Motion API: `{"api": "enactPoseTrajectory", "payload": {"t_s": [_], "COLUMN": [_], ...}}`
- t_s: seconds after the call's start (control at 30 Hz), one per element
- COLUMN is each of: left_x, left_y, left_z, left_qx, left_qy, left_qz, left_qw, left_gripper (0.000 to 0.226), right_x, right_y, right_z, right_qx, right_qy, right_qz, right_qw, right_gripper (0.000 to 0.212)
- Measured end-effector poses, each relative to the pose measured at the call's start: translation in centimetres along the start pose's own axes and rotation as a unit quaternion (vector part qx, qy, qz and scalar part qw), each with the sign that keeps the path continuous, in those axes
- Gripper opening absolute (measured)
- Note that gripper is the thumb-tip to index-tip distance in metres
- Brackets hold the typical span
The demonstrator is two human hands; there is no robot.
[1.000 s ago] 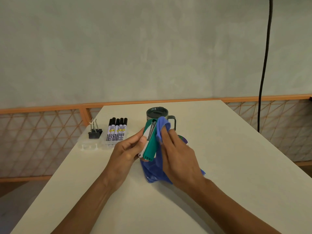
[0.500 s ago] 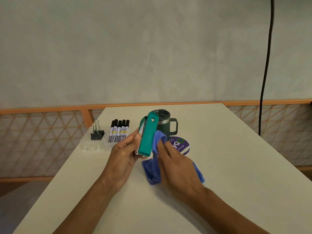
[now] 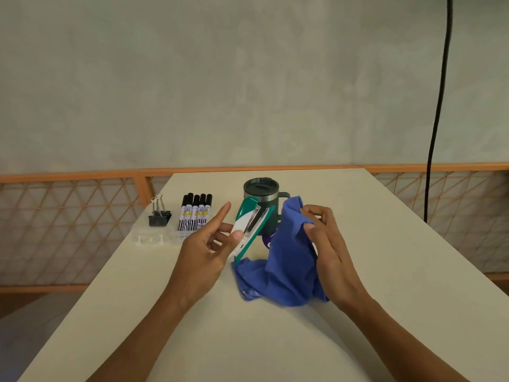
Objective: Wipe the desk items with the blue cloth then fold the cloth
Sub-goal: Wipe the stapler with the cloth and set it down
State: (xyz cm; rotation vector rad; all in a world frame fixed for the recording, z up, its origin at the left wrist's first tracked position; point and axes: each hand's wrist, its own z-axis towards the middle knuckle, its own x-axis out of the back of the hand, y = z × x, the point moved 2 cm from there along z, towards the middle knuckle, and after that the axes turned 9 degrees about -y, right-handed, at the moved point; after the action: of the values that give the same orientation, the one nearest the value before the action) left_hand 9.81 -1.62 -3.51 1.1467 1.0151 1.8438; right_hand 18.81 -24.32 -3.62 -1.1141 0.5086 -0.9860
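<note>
**Stapler in left hand, cloth in right**

Left hand (image 3: 203, 249) grips the stapler (image 3: 249, 224): thumb pressed on its white side, other fingers curled behind it, index finger sticking out straight. The stapler is green and white, lifted off the surface (image 3: 248, 340), tilted with its nose up and away, and hinged slightly apart. Right hand (image 3: 327, 244) is closed on the cloth (image 3: 286, 260), pinching its upper edge between thumb and fingers. The cloth is blue and hangs from that hand just right of the stapler; its lower end is bunched on the surface under the stapler's near end. I can't tell whether cloth and stapler touch.

Behind both is a dark green mug (image 3: 260, 193) with its lid on, handle to the right. A purple disc (image 3: 266, 239) lies at its base, mostly hidden by the cloth. Further left, five black-capped markers (image 3: 195, 213) lie side by side in a clear tray (image 3: 148, 239), with a black binder clip (image 3: 159, 216) at the tray's left end. A black cable (image 3: 436, 106) hangs down the wall at far right.
</note>
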Motion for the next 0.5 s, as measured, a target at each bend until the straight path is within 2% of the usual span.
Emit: {"api": "enactPoseTrajectory", "payload": {"t_s": [0.13, 0.23, 0.33, 0.5], "left_x": [0.0, -0.1, -0.4, -0.7], "left_y": [-0.1, 0.0, 0.3, 0.5], "left_z": [-0.2, -0.3, -0.4, -0.6], "left_qx": [-0.012, -0.019, -0.028, -0.040], "left_qy": [0.013, 0.014, -0.002, -0.018], "left_qz": [0.014, 0.018, 0.030, 0.033], "left_qw": [1.000, 1.000, 0.999, 0.999], "left_gripper": [0.068, 0.064, 0.059, 0.051], "right_x": [-0.4, -0.2, 0.0, -0.1], "right_y": [0.6, 0.9, 1.0, 0.9], "right_z": [-0.1, 0.3, 0.6, 0.6], "right_qx": [0.006, 0.013, -0.026, -0.055], "right_qy": [-0.048, -0.035, -0.026, -0.038], "right_qz": [-0.002, -0.066, -0.113, -0.061], "right_qw": [0.999, 0.997, 0.993, 0.996], "right_gripper": [0.035, 0.030, 0.024, 0.030]}}
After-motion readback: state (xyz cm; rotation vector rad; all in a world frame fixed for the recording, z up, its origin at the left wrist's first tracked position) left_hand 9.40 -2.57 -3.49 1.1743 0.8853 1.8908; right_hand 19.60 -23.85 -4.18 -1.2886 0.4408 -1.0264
